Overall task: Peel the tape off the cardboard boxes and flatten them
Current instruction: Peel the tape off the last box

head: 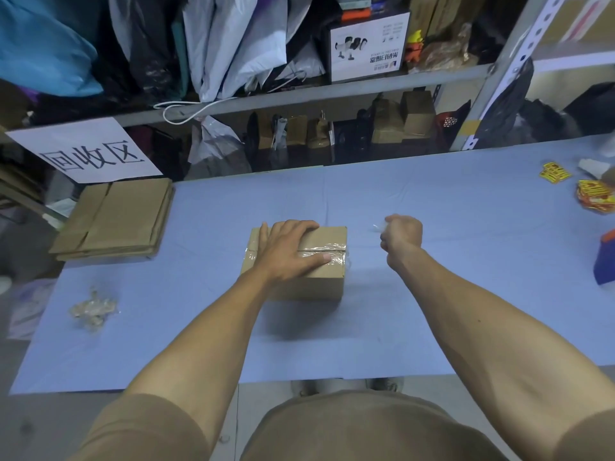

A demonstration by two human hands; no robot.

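Observation:
A small brown cardboard box (327, 242) stands closed in the middle of the blue table (432, 294). Clear tape (329, 256) runs along its top seam and over the right edge. My left hand (289, 251) presses flat on the box top, fingers spread. To the right of the box, my right hand (401, 236) is raised and curled, and it pinches a strip of clear tape (377, 226) that sticks out from the fist. Whether that strip still joins the box is not visible.
A stack of flattened cardboard boxes (116, 219) lies at the table's left far corner. A crumpled wad of clear tape (93, 309) sits near the left edge. Yellow and red stickers (595, 196) and a blue-orange object (605, 261) lie at the right. Cluttered shelves stand behind.

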